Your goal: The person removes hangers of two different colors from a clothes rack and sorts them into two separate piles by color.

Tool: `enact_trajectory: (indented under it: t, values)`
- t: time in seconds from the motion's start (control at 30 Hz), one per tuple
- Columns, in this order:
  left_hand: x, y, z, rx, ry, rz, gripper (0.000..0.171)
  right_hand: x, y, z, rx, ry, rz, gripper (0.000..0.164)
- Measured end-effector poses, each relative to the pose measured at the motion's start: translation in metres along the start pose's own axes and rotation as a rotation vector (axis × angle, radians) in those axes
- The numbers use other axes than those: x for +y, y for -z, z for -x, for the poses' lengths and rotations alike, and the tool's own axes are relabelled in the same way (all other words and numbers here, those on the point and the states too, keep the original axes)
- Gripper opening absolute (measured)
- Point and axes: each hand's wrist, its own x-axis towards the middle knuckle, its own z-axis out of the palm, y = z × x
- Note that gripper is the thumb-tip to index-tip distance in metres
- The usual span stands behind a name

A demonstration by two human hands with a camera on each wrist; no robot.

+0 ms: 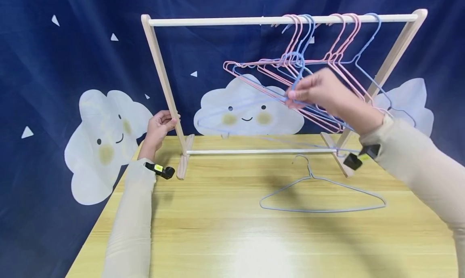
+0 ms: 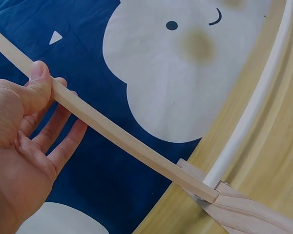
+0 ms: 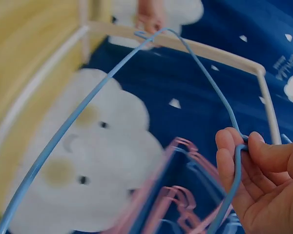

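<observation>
My left hand holds the left wooden post of a small clothes rack, thumb on one side and fingers behind. In the left wrist view the post slants down to its wooden foot. My right hand is raised in front of the rack and pinches a blue clothes hanger at the neck below its hook. That hanger's body reaches leftward, blurred in the head view. Behind it, several pink and blue hangers hang from the white top rail, bunched toward the right.
Another blue hanger lies flat on the wooden table, in front of the rack's white lower bar. A dark blue curtain with smiling white clouds hangs behind. The rack's right post stands near my right forearm.
</observation>
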Motion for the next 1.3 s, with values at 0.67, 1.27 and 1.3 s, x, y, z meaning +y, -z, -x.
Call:
enact_trajectory:
  t: [0.67,1.27,1.3]
  values:
    - [0.022,-0.004,0.012,-0.001,0.014,0.006,0.016,0.163,-0.012,0.04,-0.243,-0.241,0.103,0.022]
    - [0.019,-0.007,0.01,-0.008,0.02,0.009,0.013,0.249,0.017,0.018,-0.323,-0.427,0.092,0.022]
    - [0.019,-0.007,0.01,-0.011,0.02,0.011,0.013,0.253,0.017,0.018,-0.322,-0.425,0.081,0.022]
